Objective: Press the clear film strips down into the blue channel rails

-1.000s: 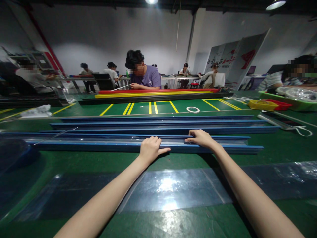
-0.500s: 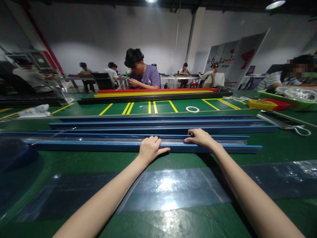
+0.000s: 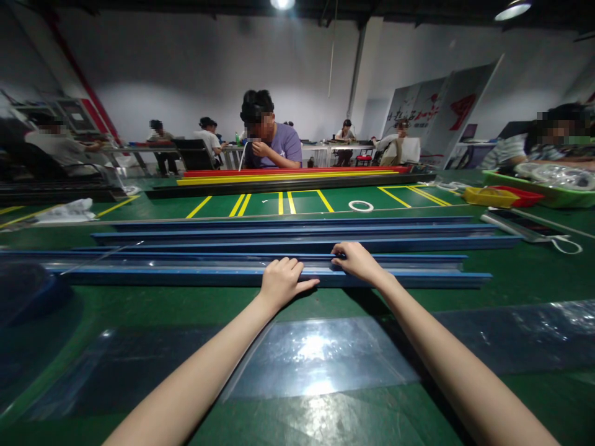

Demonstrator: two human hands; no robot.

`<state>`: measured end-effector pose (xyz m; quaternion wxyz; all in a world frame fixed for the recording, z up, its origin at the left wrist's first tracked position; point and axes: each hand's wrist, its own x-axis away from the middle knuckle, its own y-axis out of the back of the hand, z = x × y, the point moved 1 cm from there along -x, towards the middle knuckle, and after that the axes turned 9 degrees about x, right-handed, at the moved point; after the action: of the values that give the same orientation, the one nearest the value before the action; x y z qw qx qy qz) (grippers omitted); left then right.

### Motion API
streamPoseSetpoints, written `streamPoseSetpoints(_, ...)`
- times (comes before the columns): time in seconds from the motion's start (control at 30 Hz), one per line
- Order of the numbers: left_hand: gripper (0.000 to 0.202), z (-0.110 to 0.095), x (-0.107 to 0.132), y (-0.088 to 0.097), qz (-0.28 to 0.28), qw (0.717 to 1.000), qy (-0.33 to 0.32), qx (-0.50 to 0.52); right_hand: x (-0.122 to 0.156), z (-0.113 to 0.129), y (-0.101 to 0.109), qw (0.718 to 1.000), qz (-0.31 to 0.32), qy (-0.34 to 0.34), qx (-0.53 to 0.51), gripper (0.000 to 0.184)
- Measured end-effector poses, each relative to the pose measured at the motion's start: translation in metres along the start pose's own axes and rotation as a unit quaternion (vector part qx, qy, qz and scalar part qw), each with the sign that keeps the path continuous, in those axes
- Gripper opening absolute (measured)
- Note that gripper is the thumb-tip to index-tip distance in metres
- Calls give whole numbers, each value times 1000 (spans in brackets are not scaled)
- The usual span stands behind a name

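Observation:
A long blue channel with raised edges lies crosswise on the green table. My left hand grips its front edge, fingers bent over into the groove and thumb stretched along the near side. To its right, my right hand is over the same channel with thumb and fingers curled into a pinch. What lies between those fingertips is too small to make out. A glossy clear strip shows along the groove. More blue channels lie just behind, roughly parallel.
A clear plastic sheet lies beneath my forearms. White ring, phone with cable, and a green tray are farther back. Yellow and black bars lie before a person in purple. A dark blue rounded object is at left.
My right hand has slid left along the channel, closer to my left hand, which has stayed in place. The person opposite has raised a hand toward the head.

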<state>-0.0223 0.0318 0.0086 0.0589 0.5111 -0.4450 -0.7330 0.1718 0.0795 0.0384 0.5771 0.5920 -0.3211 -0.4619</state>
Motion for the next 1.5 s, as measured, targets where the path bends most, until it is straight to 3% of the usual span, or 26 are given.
streamPoseSetpoints(0.47,41,-4,0,4,24,999,-36,-3,5,-11,15,993,44,2,105,21)
streamPoseSetpoints(0.87,41,-5,-2,5,25,999,-38,-11,16,-67,29,984,132,-41,112,18)
streamPoseSetpoints(1.0,42,-5,-2,5,21,999,-39,-18,20,-75,33,980,140,-51,129,20)
streamPoseSetpoints(1.2,41,-6,-2,3,30,999,-32,-11,20,-71,36,974,149,-75,153,27)
streamPoseSetpoints(1.33,40,-6,-2,2,33,999,-26,-2,17,-63,37,970,160,-80,163,18)
streamPoseSetpoints(1.5,39,-6,-2,2,30,999,-26,-11,11,-45,33,990,107,-29,84,19)
